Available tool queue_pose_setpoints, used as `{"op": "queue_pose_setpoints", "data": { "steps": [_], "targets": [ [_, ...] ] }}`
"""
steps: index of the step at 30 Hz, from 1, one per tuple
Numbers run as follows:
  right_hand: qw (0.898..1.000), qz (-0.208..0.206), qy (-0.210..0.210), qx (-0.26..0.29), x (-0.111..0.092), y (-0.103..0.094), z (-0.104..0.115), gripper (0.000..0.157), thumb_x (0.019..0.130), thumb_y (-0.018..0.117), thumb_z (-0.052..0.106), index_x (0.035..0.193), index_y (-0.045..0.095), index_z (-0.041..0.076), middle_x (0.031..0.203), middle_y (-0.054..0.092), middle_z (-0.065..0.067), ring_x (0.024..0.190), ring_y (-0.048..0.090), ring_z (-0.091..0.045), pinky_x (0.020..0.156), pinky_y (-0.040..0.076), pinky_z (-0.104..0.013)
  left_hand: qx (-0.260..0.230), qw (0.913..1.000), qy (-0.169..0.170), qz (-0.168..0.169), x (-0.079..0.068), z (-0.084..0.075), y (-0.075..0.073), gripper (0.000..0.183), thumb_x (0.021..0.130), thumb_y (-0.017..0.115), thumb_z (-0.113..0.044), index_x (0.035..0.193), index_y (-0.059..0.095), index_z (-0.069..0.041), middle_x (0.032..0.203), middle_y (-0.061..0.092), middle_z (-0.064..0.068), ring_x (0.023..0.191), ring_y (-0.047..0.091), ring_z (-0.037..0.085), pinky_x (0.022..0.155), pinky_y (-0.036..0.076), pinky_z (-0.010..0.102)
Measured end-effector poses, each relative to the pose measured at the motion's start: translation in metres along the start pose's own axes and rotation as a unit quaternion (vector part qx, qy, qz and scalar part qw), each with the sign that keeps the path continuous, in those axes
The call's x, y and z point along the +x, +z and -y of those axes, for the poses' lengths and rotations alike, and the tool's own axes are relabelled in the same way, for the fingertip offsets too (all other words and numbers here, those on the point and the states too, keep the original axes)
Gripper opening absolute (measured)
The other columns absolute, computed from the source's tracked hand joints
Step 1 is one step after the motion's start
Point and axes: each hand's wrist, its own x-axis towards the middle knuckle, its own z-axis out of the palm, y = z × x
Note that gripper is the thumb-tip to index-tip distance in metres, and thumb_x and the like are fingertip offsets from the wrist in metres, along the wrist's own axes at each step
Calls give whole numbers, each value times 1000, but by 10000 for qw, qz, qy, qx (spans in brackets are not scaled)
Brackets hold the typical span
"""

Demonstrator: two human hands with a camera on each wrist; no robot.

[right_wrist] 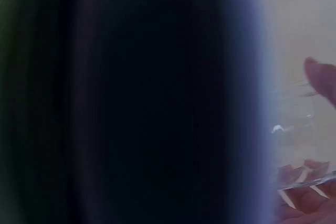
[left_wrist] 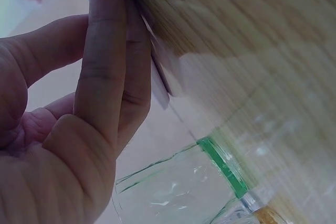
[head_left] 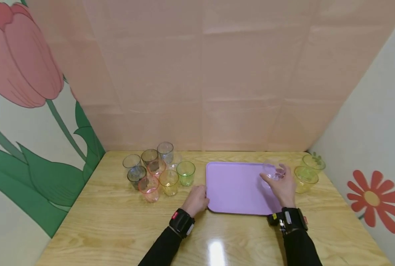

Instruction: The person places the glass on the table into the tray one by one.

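A purple rectangular tray (head_left: pixel 237 188) lies flat on the wooden table. At its left edge, my left hand (head_left: pixel 196 200) pinches the rim between thumb and fingers (left_wrist: pixel 102 66). Over the tray's right part, my right hand (head_left: pixel 282 186) grips a clear glass (head_left: pixel 269 170), thumb on one side and fingers on the other. The right wrist view is mostly blocked by a dark blurred shape, though part of the clear glass (right_wrist: pixel 294 129) shows. Whether the glass touches the tray cannot be told. A green glass (head_left: pixel 186 173) stands just left of the tray.
Left of the tray several tinted glasses cluster, among them an amber glass (head_left: pixel 169 183), a red-rimmed glass (head_left: pixel 149 188) and a dark grey glass (head_left: pixel 136 175). Right of the tray stand two yellow-green glasses, the nearer glass (head_left: pixel 305 181) beside my right hand. A pink sheet (head_left: pixel 201 92) rises behind the table.
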Motion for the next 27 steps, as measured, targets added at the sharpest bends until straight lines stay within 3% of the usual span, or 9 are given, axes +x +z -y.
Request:
{"op": "queue_pose_setpoints", "data": {
  "steps": [6,15,19,27],
  "targets": [
    [9984,557,20,-77,3,-4,2,100,78,83,38,150,25,-1,141,44,-34,126,46,-48,100,41,-57,22,10000,-5,37,0,-3,0,26,76,64,4,62,49,-11,60,43,-3,55,45,12,45,34,23],
    [9924,1123,290,-402,10,-14,9,102,79,82,34,149,19,-6,142,40,-37,126,43,-51,100,41,-59,-72,10000,10,10,-1,-2,-1,24,75,64,5,62,51,-10,61,46,-2,56,46,13,46,36,24],
    [9911,1207,400,-386,16,-16,9,100,80,81,34,149,19,-4,143,40,-37,126,44,-52,101,40,-59,-47,10000,28,-13,-1,-1,0,24,75,64,5,62,51,-11,62,47,-2,57,46,12,47,37,24],
    [9941,916,382,-443,25,-9,7,98,78,83,34,147,23,-3,138,46,-36,122,49,-50,97,44,-57,59,9999,116,-38,0,0,2,28,74,64,5,59,48,-12,61,46,-3,57,46,12,46,36,23]
  ]
}}
